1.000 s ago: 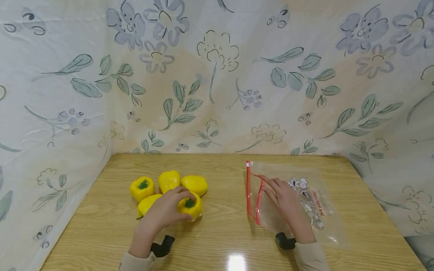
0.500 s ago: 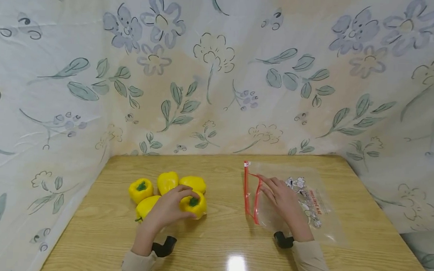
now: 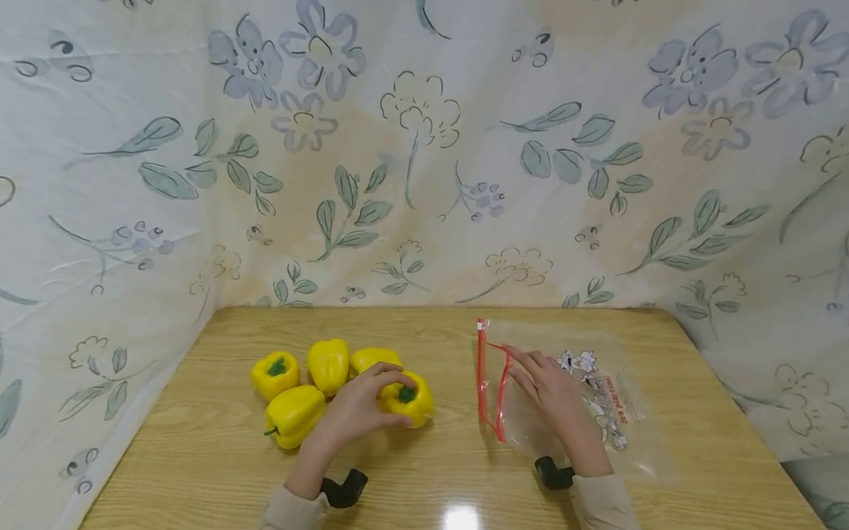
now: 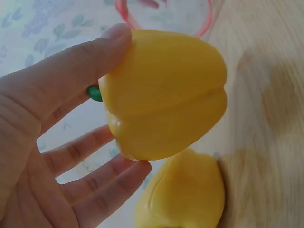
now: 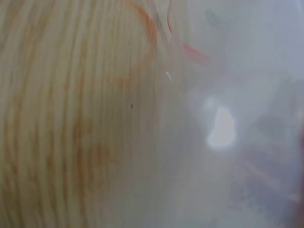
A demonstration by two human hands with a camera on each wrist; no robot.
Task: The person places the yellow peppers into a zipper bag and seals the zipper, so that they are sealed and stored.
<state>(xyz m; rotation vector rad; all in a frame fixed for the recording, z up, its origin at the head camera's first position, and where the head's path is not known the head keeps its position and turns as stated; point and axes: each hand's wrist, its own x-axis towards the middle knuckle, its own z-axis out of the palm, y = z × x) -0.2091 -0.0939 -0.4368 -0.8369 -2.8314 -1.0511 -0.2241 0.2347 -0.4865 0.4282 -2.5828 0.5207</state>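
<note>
My left hand [image 3: 355, 413] grips a yellow bell pepper [image 3: 417, 400] by its stem end, between thumb and fingers. In the left wrist view the pepper [image 4: 171, 95] is raised off the wood, its green stem facing the palm. Several more yellow bell peppers, such as the one with its stem to the left [image 3: 294, 416], lie behind and left of that hand. At the right, my right hand [image 3: 557, 393] holds one red edge of a clear zip bag [image 3: 636, 391], and the bag's mouth gapes toward the peppers. The right wrist view shows mostly blurred plastic [image 5: 180, 156]; the right fingertips are partly hidden.
All of it rests on a wooden table [image 3: 411, 483]. A floral cloth [image 3: 432, 136] hangs along the back and both sides. Black wrist mounts [image 3: 345, 489] sit below each hand.
My left hand has carried the pepper rightward, away from the other peppers and closer to the bag's mouth. More of the pepper behind it now shows. My right hand keeps its place on the bag.
</note>
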